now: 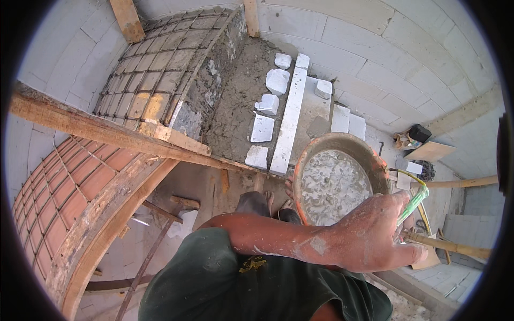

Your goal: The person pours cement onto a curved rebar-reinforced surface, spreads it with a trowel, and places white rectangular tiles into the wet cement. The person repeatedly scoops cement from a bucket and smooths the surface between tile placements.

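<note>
A round orange bucket [300, 187], its inside coated grey, holds wet, lumpy grey mortar [334, 187]. My left forearm crosses in front of it. My left hand [375, 232], smeared with mortar, is closed round the bucket handle [415, 203], which has green plastic wrapped on it; most of its fingers are out of sight. Fingertips of my right hand [289, 188] press against the bucket's left outer side, while that arm is hidden. Beyond the bucket, a long white block strip [289, 115] lies on a ledge beside several white block pieces [262, 128].
Wet mortar [233, 101] covers the ledge. Steel rebar mesh [155, 64] lies over formwork at upper left. A wooden beam [107, 125] and curved timber [91, 235] flank my left side. Bamboo poles [455, 246] and boards [431, 151] are at right, near a white block wall [375, 69].
</note>
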The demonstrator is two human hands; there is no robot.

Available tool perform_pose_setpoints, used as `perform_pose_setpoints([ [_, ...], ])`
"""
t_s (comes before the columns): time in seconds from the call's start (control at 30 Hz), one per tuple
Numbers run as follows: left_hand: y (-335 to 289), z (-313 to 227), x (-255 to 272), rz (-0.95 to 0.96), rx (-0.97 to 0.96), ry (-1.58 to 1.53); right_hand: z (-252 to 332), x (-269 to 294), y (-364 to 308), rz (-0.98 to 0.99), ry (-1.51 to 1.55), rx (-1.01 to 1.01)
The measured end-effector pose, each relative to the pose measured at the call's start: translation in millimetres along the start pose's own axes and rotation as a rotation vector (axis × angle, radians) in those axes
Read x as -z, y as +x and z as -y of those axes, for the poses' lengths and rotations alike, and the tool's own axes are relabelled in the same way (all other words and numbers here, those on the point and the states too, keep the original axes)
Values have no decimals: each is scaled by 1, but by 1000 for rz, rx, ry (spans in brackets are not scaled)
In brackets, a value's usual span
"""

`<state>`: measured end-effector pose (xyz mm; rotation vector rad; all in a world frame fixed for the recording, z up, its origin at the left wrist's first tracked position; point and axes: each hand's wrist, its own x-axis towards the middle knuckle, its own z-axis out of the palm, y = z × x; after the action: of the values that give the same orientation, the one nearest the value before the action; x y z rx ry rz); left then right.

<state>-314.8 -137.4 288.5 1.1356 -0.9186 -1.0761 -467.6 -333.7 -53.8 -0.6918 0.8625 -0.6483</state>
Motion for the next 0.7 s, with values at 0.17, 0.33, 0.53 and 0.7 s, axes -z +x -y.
perform_pose_setpoints([
  [0.17, -52, 10, 66, -514, -143, -96, -36, -90, 17, 254, -96, -167],
  [0.33, -100, 86, 149, -867, -57, -63, -72, -139, 24, 375, -245, -278],
  [0.53, -90, 206, 208, -1244, -4, 4, -138, -202, 38, 520, -384, -401],
  [0.7, -103, 253, 270, -1505, -42, -101, -164, -254, 80, 578, -456, -353],
])
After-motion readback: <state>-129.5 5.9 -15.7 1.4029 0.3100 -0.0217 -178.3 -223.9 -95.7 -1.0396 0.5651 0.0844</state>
